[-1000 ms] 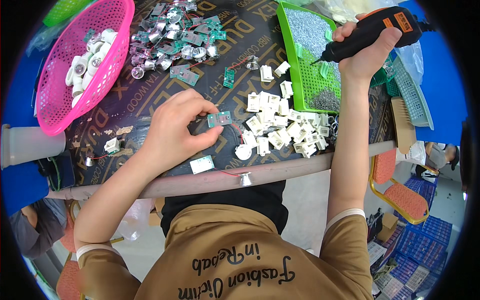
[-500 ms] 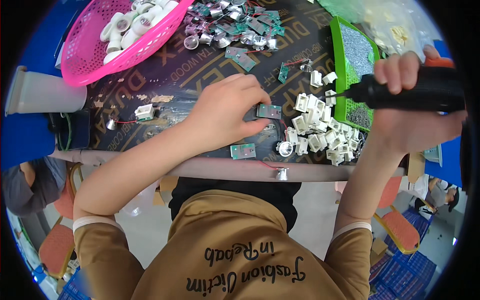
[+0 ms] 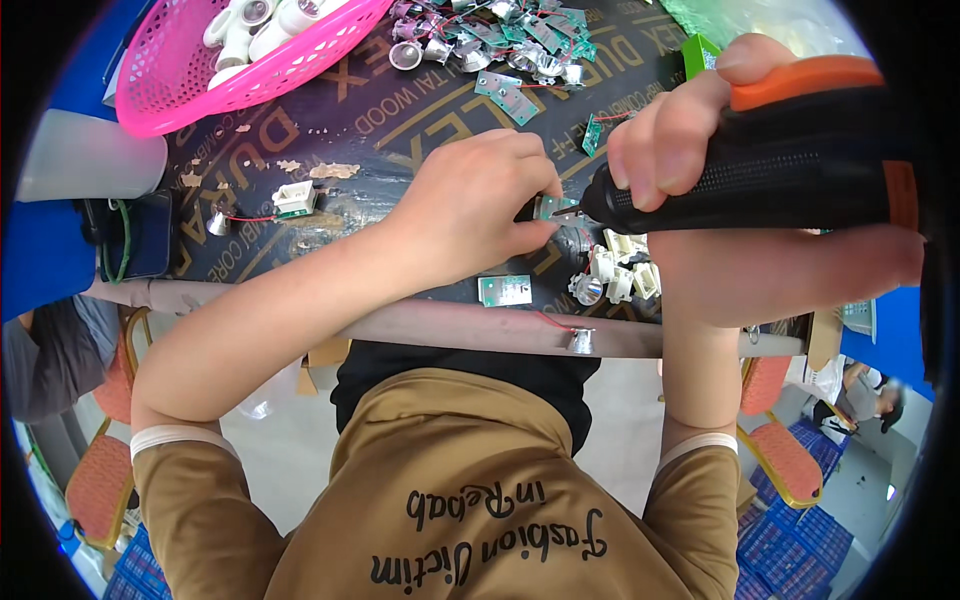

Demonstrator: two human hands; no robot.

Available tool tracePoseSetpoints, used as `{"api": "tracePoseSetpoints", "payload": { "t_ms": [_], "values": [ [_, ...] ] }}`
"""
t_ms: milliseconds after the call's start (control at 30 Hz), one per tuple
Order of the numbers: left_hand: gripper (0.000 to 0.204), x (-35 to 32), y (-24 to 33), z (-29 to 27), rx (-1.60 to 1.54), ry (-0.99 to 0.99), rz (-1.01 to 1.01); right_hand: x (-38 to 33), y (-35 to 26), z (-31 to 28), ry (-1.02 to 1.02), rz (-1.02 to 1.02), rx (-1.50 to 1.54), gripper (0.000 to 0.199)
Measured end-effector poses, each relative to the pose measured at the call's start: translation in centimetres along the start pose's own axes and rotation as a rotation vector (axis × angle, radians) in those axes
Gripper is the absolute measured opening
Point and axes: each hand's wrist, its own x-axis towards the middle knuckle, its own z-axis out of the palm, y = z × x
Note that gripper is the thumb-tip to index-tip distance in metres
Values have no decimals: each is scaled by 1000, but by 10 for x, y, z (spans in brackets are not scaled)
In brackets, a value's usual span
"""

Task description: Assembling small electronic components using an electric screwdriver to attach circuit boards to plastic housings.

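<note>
1. Head view: my left hand (image 3: pixel 482 205) pinched the green circuit board (image 3: pixel 549 206) between thumb and forefinger, right of the pink basket (image 3: pixel 290 72) and nearer me.
2. My right hand (image 3: pixel 680 145) gripped the power screwdriver (image 3: pixel 790 160), farther right of the basket; bit over the board, contact unclear.
3. Board looked light, thin, stiff, probably brittle if bent. Best held by opposite edges, fingertips clear of the bit.

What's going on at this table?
A person's left hand holds a small green circuit board. The right hand grips a black-and-orange power screwdriver, its tip appearing over that board. Another board, wired to a silvery cup, lies near the table's edge. A pink basket holds white parts.
</note>
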Motion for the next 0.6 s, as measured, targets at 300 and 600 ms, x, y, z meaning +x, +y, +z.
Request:
{"api": "tracePoseSetpoints", "payload": {
  "t_ms": [300,600],
  "values": [
    [21,1,0,0,13,9,8,2,3,5,31,17,44,111],
    [21,0,0,-1,25,4,7,5,9,-3,-104,-43,19,111]
  ]
}}
